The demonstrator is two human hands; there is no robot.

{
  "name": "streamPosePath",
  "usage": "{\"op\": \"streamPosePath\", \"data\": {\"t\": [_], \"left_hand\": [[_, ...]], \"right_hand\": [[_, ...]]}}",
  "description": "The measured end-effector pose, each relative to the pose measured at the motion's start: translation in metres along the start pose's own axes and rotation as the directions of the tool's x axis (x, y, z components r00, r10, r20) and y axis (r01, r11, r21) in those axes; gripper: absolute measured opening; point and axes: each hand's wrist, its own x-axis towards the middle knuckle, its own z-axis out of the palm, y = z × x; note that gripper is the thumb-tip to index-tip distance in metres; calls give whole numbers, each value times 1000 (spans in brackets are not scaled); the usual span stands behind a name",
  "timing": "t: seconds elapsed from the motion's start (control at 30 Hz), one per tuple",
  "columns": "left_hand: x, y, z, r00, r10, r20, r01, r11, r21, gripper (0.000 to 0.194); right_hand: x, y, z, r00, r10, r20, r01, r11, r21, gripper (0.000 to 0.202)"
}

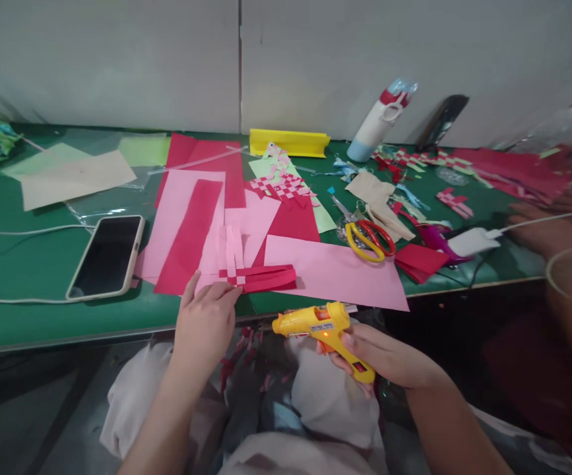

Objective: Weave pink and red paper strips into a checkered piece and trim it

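Note:
My right hand is wrapped round the handle of a yellow hot glue gun, held just off the table's front edge. Its nozzle points left and a small orange light glows on its body. At the edge of the table my left hand has its fingertips closed on a small piece of woven paper strips. Pale pink strips stick out of that piece away from me, and dark red ones to the right. Beneath it are pink and red paper sheets.
A phone with a cable lies left. Scissors, a bottle, finished woven pieces and a yellow folded strip are farther back and right. Another person's arm reaches in at right, near a white charger.

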Motion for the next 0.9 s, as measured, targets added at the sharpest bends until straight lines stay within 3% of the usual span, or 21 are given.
{"op": "streamPosePath", "data": {"t": [0.27, 0.5, 0.9], "left_hand": [[0, 4, 0, 997, 74, 26, -77, 990, 117, 32], [0, 1, 4, 997, 71, 15, -72, 994, 78, 33], [-1, 5, 5, 994, 110, 12, -111, 982, 151, 35]], "right_hand": [[-1, 3, -2, 1000, -1, -23, 1, 1000, 13, 53], [-2, 8, -4, 1000, -22, -13, 22, 999, 29, 51], [-2, 8, -6, 1000, 0, -20, 1, 1000, 27, 53]]}}
